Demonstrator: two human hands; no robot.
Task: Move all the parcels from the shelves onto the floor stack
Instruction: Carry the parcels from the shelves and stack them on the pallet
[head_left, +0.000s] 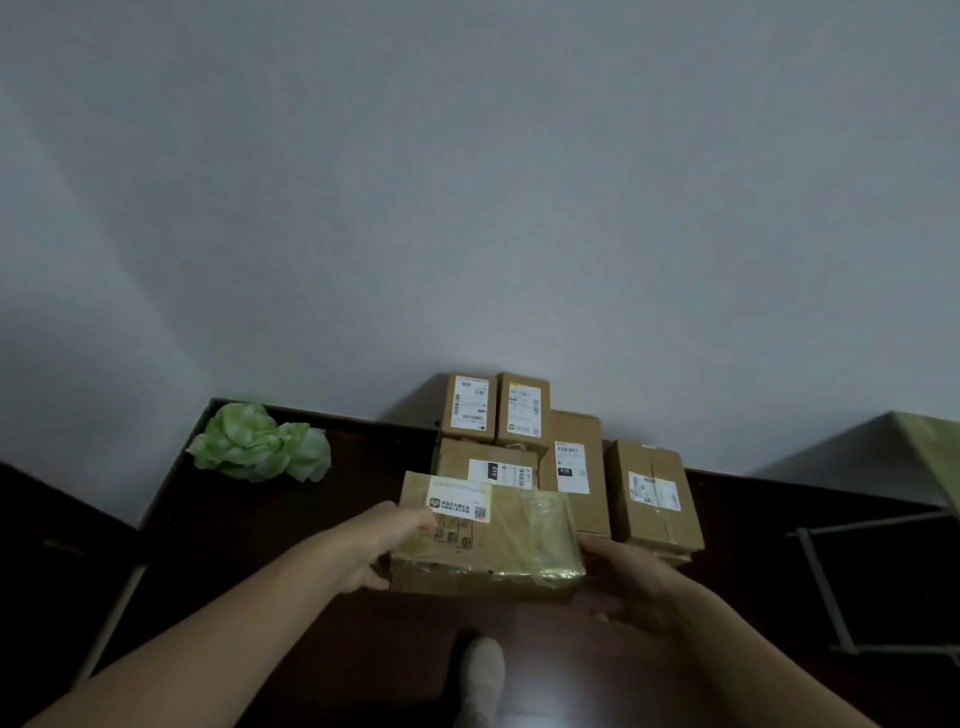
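My left hand (384, 545) has its grip clasped on the taped parcel's (493, 540) end. My right hand (634, 587) braces opposite, its grip too dim to tell, so the parcel meets the floor stack (652, 493) level.

A black tag reading "010" stood on the white label of a cardboard parcel (457, 460) in the floor stack. The tall parcel (574, 431) beside it bore "010" too. Print on the held parcel (498, 545) was too blurred to read.
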